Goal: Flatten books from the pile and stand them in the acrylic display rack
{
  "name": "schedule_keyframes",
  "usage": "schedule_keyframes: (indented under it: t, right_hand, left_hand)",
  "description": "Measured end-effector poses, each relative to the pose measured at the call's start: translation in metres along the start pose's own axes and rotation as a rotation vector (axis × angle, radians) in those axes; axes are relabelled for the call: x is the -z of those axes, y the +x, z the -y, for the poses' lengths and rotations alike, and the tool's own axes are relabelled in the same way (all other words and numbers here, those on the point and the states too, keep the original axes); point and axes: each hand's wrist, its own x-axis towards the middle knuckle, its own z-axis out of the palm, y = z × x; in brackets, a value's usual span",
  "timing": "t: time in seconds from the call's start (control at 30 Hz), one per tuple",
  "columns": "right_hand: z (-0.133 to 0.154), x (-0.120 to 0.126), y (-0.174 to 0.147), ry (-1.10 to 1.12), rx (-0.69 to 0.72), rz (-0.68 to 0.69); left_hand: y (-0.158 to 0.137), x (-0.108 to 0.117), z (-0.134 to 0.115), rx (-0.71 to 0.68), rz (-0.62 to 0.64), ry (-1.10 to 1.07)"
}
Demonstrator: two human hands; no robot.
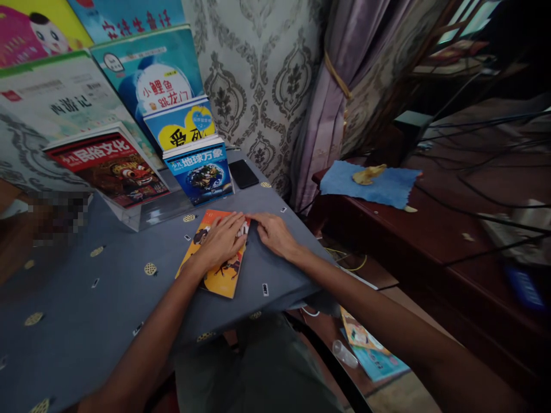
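Note:
An orange book (221, 281) with cartoon figures on its cover lies closed and slightly turned on the grey cloth-covered table. My left hand (224, 240) rests palm down across the upper part of the cover, fingers stretched toward its top right corner. Just to the right, my right hand (275, 232) has its index finger extended to that corner, at or touching the edge. Its thumb sits apart from the index, and the other fingers are curled and partly hidden. Neither hand grips anything that I can see.
Behind the book, picture books such as a blue earth book (202, 175) and a red book (116, 166) stand in a clear stand (138, 218). A black phone (243, 174) lies beside them. At left is a blurred person's arm (12, 229). A blue cloth (344, 180) lies on dark furniture.

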Motion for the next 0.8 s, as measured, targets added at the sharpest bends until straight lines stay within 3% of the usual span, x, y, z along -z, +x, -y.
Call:
schedule_keyframes:
  t: [0.23,0.5,0.7,0.8]
  right_hand:
    - [-0.001,-0.001,-0.002,0.064,-0.024,-0.044]
    - [0.001,0.000,-0.001,-0.035,-0.035,-0.008]
    - [0.006,0.000,-0.005,-0.057,0.021,0.033]
    - [0.006,0.000,-0.007,-0.070,0.064,0.036]
  left_hand:
    - [-0.006,0.000,-0.003,-0.030,0.036,0.010]
    - [-0.009,0.003,-0.001,-0.032,0.074,-0.020]
    - [-0.067,0.017,0.012,-0.204,0.207,-0.121]
    - [-0.105,0.015,0.019,-0.226,0.188,-0.117]
